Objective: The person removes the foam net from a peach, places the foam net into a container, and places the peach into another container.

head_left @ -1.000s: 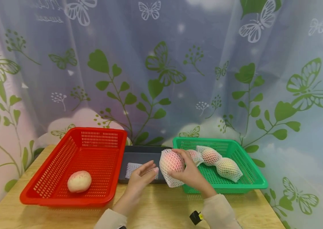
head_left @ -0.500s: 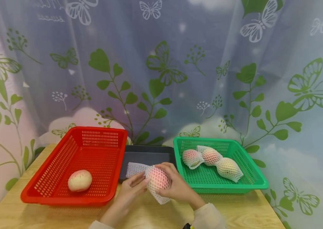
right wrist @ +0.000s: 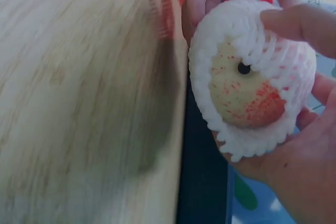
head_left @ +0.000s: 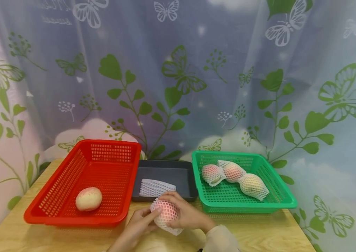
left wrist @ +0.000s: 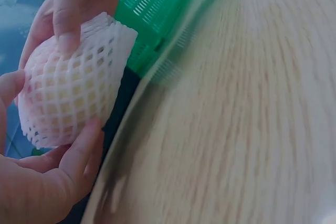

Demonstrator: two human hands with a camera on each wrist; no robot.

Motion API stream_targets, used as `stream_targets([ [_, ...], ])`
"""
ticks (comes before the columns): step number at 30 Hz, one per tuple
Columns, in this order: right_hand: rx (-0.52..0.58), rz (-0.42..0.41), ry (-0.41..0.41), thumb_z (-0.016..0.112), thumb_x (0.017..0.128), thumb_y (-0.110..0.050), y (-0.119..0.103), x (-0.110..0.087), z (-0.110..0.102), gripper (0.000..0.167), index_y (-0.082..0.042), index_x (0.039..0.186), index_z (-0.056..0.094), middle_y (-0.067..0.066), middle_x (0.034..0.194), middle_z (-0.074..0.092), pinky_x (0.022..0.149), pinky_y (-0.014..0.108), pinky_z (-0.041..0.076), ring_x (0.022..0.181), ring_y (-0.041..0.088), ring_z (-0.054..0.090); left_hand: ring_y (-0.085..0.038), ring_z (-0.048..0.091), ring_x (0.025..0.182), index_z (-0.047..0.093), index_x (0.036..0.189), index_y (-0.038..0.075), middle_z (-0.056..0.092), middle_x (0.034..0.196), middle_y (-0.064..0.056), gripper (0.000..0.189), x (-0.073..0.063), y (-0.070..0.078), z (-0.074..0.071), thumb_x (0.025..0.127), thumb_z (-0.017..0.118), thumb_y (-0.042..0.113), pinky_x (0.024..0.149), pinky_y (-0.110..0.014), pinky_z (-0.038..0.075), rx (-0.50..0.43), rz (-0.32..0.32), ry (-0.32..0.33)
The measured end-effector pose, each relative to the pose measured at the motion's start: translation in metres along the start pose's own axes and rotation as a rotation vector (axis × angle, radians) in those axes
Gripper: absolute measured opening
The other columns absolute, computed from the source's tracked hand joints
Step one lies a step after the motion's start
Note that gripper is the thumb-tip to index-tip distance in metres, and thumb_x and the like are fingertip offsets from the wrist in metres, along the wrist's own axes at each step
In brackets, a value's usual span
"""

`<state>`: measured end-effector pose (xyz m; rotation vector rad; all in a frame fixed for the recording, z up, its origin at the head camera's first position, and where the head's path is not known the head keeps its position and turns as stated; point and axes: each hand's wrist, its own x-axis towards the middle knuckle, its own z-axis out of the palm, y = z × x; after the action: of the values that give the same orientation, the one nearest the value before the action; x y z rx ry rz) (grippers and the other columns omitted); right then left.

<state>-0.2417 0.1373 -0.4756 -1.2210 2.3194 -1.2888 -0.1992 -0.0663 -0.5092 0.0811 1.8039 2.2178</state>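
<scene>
Over the table's front part, both hands hold a pink-and-cream peach [head_left: 167,212] in a white foam net. My right hand [head_left: 189,214] grips it from the right, its fingers over the top and the thumb on the near side. My left hand [head_left: 140,224] holds its left side; in the left wrist view the thumb and fingers of the left hand [left wrist: 47,182] press on the net [left wrist: 73,93]. The right wrist view shows the net's open end, where the peach's speckled skin and a dark hole [right wrist: 244,67] are bare.
A red basket [head_left: 130,175] on the left holds one unwrapped peach [head_left: 88,198]. In the middle, a dark tray [head_left: 165,170] has a flat foam net [head_left: 156,188] in it. The green basket [head_left: 244,206] on the right holds three netted peaches [head_left: 233,172]. A printed curtain hangs behind.
The netted peach has come down and left from beside the green basket, toward the table's front. My left hand, apart from it one second ago, now holds it too.
</scene>
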Motion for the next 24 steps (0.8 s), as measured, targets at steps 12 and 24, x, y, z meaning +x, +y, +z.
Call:
stream_targets([
  [12, -0.036, 0.133, 0.066, 0.076, 0.082, -0.021, 0.012, -0.008, 0.011, 0.072, -0.009, 0.142, 0.038, 0.012, 0.143, 0.035, 0.105, 0.047, 0.037, 0.132, 0.032, 0.037, -0.013, 0.061, 0.075, 0.059, 0.103, -0.012, 0.063, 0.083, -0.005, 0.04, -0.003, -0.01, -0.011, 0.09, 0.064, 0.025, 0.074, -0.036, 0.058, 0.169, -0.091, 0.069],
  [24, 0.038, 0.299, 0.334, 0.08, 0.079, -0.022, 0.015, -0.016, 0.026, 0.061, -0.001, 0.129, 0.052, 0.015, 0.124, 0.057, 0.087, 0.033, 0.049, 0.107, 0.032, 0.057, -0.013, 0.061, 0.08, 0.059, 0.109, -0.017, 0.062, 0.088, -0.006, 0.047, -0.004, -0.007, -0.009, 0.089, 0.067, 0.025, 0.077, -0.034, 0.058, 0.167, -0.072, 0.1],
])
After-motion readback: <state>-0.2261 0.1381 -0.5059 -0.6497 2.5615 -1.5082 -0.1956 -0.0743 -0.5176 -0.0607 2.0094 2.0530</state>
